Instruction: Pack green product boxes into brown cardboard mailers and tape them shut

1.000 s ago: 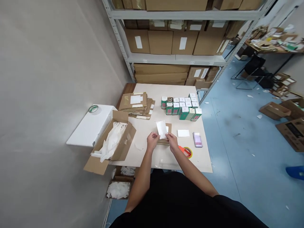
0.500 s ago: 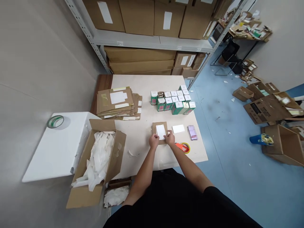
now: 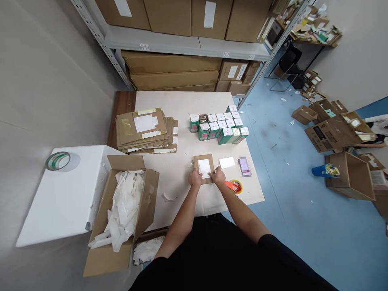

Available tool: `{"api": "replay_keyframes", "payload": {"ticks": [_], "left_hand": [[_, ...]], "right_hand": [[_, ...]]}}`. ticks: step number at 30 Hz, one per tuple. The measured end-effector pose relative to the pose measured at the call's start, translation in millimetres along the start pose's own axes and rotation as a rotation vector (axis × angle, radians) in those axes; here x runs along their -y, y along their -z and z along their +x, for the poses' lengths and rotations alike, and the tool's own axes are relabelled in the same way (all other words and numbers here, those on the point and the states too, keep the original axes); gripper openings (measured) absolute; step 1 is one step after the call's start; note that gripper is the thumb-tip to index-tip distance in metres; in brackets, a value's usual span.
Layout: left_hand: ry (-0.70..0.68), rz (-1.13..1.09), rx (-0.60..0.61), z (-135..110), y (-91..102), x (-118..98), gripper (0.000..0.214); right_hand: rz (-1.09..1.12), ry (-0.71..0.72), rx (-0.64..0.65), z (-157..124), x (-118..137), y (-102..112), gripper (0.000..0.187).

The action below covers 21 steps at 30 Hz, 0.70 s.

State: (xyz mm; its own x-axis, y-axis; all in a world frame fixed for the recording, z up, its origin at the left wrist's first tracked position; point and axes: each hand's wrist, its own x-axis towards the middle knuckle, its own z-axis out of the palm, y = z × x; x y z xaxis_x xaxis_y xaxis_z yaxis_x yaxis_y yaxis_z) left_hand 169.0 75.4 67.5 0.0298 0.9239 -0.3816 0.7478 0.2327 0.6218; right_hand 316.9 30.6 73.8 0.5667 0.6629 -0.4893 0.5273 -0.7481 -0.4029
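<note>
A small flat brown cardboard piece (image 3: 203, 158) lies on the beige table (image 3: 182, 105) in front of me, with a white label (image 3: 205, 167) on top of it. My left hand (image 3: 195, 178) rests on the near left corner of the cardboard, fingers curled down onto the label's lower edge. My right hand (image 3: 218, 176) presses on the near right corner, fingers bent. Both hands touch the label and the cardboard.
Right of the cardboard lie a white card (image 3: 227, 162), a purple stack (image 3: 244, 167) and a red-and-yellow tape dispenser (image 3: 235, 186). Several green boxes (image 3: 218, 127) stand behind. Flattened cartons (image 3: 142, 129) lie at left. An open carton of white wrapping (image 3: 123, 210) and a tape roll (image 3: 57, 160) are nearer left.
The white label, held up in both hands a second ago, now lies flat on the cardboard piece. My hands came down onto it. The view tilted downward and left.
</note>
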Motion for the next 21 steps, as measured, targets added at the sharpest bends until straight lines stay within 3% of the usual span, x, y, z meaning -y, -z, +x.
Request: {"api": "replay_keyframes", "payload": {"ticks": [3, 5, 10, 15, 18, 21], "left_hand": [[-0.323, 0.100, 0.064, 0, 1.2, -1, 0.039], [-0.438, 0.176, 0.170, -1, -0.1, 0, 0.052], [-0.438, 0.292, 0.329, -2, -3.7, 16, 0.064], [-0.435, 0.132, 0.300, 3, -0.5, 39, 0.062], [-0.438, 0.007, 0.281, 7, 11.7, 58, 0.063], [-0.400, -0.099, 0.267, 9, 28.6, 78, 0.065]], "right_hand": [[0.052, 0.052, -0.023, -2, -11, -2, 0.054], [0.115, 0.103, -0.016, -4, -19, -9, 0.050], [0.211, 0.063, 0.049, -9, -30, -25, 0.052], [0.273, 0.126, -0.010, -8, -26, -31, 0.053], [0.314, 0.242, -0.076, -11, -19, -34, 0.045], [0.353, 0.333, -0.027, -22, -10, -43, 0.043]]}}
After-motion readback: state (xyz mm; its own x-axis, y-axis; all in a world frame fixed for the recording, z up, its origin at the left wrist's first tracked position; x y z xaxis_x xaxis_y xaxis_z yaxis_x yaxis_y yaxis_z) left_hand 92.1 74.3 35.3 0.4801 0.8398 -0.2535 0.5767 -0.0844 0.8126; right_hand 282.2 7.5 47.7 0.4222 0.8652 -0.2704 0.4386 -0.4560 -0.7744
